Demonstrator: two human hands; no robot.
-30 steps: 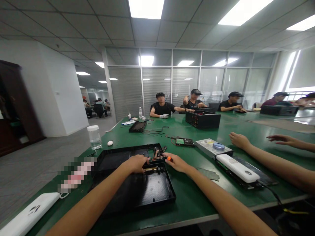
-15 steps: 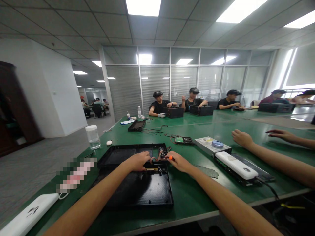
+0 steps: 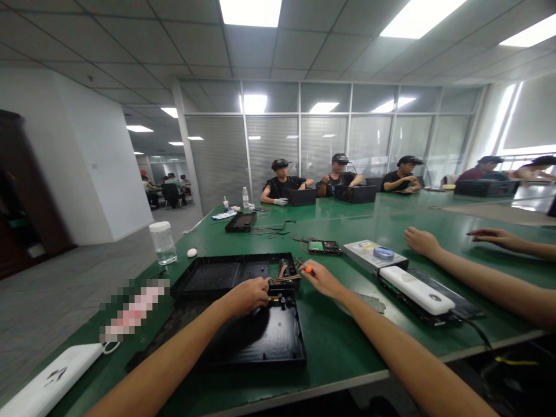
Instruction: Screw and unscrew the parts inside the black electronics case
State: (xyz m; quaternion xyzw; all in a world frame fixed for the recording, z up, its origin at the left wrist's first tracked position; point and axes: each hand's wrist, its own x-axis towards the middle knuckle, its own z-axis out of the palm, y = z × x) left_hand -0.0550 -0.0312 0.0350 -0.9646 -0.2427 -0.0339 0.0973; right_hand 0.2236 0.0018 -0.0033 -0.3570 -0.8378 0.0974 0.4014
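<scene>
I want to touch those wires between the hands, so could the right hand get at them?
Probably yes: the right hand is close beside the wires, and nothing big seems to block it, though the orange tool it holds might make grabbing awkward.

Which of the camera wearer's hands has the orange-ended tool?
The right hand: the orange-ended tool shows in its grip, whereas the left hand is beside the wires.

Black casing [image 3: 269,341], green table [image 3: 336,347] (orange handle [image 3: 308,270]).
</scene>
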